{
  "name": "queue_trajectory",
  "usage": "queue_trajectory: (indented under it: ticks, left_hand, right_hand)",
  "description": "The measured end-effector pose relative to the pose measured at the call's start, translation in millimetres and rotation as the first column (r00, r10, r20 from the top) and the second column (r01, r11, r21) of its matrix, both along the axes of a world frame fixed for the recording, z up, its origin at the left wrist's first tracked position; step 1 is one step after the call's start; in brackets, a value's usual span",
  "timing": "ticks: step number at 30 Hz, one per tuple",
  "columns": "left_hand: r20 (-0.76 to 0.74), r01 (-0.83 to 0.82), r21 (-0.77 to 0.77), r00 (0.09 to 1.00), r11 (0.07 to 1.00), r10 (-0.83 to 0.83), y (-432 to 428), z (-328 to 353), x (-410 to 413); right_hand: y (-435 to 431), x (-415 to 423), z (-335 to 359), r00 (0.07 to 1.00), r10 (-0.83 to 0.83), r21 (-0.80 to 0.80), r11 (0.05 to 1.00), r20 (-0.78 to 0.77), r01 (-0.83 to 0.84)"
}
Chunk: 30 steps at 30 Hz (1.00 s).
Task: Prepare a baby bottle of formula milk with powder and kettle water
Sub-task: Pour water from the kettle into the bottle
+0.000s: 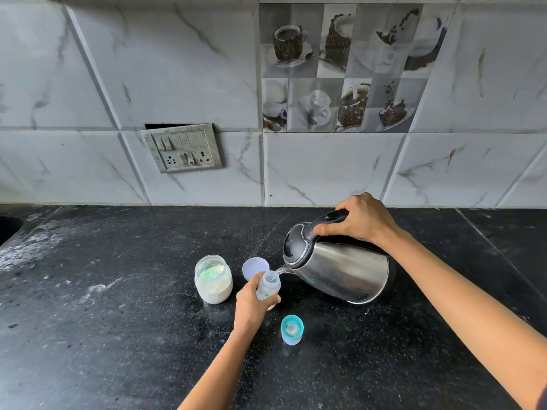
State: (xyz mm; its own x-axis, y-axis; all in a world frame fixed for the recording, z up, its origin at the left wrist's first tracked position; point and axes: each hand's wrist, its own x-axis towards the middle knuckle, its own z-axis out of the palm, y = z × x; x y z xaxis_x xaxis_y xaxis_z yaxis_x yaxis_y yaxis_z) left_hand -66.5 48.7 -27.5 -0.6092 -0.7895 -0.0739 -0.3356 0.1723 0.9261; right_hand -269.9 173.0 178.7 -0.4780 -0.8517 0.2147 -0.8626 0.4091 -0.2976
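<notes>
1. the right hand is clamped round the black handle of a steel kettle, fingers curled over the top and the thumb lying along the handle toward the lid.
2. the kettle is tipped over to the left, spout down, its base lifted off the black countertop.
3. a thin stream of water runs from the spout into the open mouth of the baby bottle.
4. the left hand grips the bottle round its lower body, fingers wrapped in front and the thumb behind; the bottle stands roughly upright on the counter, just left of the spout.
5. the bottle carries teal printed marks on its side, too small to read.
6. a small dark brand mark sits low on the kettle's steel wall near the base; it may be a maker's name, but the letters cannot be made out.
7. an open glass jar of white powder stands just left of the bottle, with a pale green scoop lying in the powder.
8. a lavender lid lies on the counter behind the bottle, between jar and kettle.
9. the teat cap, with a teal ring and a clear cover, stands on the counter nearer the person, apart from the bottle.
10. on the tiled wall are a grimy switch plate with sockets and a picture tile of coffee cups; neither shows legible writing.
</notes>
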Motion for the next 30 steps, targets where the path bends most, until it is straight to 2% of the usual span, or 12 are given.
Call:
queue_trajectory:
  ticks: [23,30]
  left_hand:
    - [0.031,0.013,0.015,0.999,1.0,-0.014,-2.3,1.6,2.0]
    - [0.018,0.004,0.014,1.0,1.0,-0.004,-3.2,0.8,1.7]
  right_hand:
    - [-6.1,-1.8,2.4,0.997,0.041,-0.004,0.999,-0.058,-0.041]
    - [-6.5,0.4,1.2,0.999,0.023,0.027,0.999,-0.031,-0.022]
